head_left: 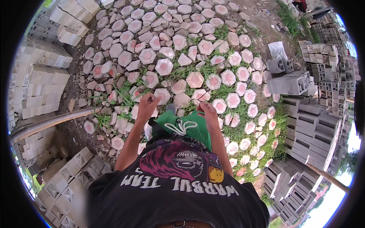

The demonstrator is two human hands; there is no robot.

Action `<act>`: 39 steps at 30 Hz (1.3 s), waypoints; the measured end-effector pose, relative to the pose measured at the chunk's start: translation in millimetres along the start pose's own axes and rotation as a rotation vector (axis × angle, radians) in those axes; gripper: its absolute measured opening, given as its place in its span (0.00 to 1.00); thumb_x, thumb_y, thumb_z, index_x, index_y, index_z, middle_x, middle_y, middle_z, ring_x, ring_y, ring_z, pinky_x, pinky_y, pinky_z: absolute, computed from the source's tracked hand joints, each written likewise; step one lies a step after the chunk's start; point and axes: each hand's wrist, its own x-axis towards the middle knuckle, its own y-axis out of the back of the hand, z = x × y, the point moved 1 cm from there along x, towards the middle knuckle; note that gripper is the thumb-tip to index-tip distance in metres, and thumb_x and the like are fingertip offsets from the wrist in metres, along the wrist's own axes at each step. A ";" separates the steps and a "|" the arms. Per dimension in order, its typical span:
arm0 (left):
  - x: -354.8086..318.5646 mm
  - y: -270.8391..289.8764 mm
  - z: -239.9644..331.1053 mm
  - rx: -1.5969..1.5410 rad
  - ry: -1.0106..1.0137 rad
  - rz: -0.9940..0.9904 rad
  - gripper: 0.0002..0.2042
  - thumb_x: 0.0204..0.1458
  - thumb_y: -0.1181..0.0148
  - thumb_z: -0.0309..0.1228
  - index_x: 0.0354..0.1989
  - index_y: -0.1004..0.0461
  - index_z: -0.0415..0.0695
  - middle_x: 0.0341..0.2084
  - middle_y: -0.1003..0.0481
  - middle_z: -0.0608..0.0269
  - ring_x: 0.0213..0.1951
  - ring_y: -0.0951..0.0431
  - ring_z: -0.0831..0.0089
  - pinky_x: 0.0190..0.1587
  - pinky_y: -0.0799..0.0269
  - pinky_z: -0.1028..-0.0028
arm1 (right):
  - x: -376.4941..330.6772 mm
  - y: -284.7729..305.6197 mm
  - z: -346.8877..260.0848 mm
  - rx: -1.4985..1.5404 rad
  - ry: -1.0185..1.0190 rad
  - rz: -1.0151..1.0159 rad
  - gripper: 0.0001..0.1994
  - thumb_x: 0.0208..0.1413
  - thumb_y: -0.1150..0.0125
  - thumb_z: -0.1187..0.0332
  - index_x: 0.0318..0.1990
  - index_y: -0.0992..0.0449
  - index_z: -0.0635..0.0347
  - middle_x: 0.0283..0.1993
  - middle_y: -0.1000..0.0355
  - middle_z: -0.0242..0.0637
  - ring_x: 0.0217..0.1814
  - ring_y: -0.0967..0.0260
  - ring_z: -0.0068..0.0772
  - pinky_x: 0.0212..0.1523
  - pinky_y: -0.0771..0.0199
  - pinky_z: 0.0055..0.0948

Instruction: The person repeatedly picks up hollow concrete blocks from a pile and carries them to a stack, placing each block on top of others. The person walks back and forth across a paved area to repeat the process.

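Green shorts (201, 131) — pavers (164, 66) whitish, pink-centred.

Grey blocks (313, 129), pole (57, 122), perhaps bamboo

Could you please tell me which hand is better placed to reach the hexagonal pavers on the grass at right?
Probably the right hand: it is on that side, nearer those hexagonal pavers, while the left hand is farther away, left of the green shorts.

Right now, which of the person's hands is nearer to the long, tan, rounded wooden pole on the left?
Left. The bare left hand is right of the pole, apart from its inner end; the bare right hand is farther right.
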 end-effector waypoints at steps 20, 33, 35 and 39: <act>231.2 -161.8 127.0 -0.044 0.143 -0.088 0.11 0.50 0.37 0.31 0.28 0.34 0.42 0.20 0.36 0.76 0.23 0.39 0.86 0.25 0.41 0.82 | 222.8 37.2 -209.6 -0.102 -0.032 -0.223 0.12 0.59 0.49 0.61 0.41 0.28 0.60 0.39 0.27 0.32 0.43 0.31 0.24 0.45 0.33 0.27; 337.2 -148.1 177.3 -0.059 0.171 0.129 0.09 0.52 0.38 0.31 0.30 0.31 0.40 0.22 0.30 0.72 0.25 0.32 0.86 0.28 0.36 0.83 | 333.9 40.7 -316.7 -0.124 -0.150 -0.312 0.12 0.59 0.48 0.61 0.41 0.28 0.59 0.37 0.27 0.31 0.40 0.31 0.22 0.43 0.33 0.26; 367.2 -142.1 180.9 -0.041 0.195 0.129 0.09 0.52 0.38 0.31 0.31 0.31 0.40 0.23 0.29 0.72 0.26 0.32 0.86 0.29 0.36 0.83 | 358.8 31.9 -327.6 -0.117 -0.165 -0.301 0.11 0.59 0.47 0.61 0.40 0.28 0.59 0.37 0.27 0.31 0.40 0.32 0.22 0.43 0.33 0.25; 437.9 -132.3 185.6 -0.147 0.159 0.109 0.09 0.52 0.39 0.31 0.32 0.31 0.40 0.25 0.28 0.70 0.28 0.31 0.85 0.31 0.35 0.83 | 407.6 8.1 -356.1 -0.114 -0.136 -0.287 0.11 0.59 0.47 0.62 0.40 0.28 0.59 0.36 0.27 0.31 0.39 0.32 0.21 0.42 0.33 0.23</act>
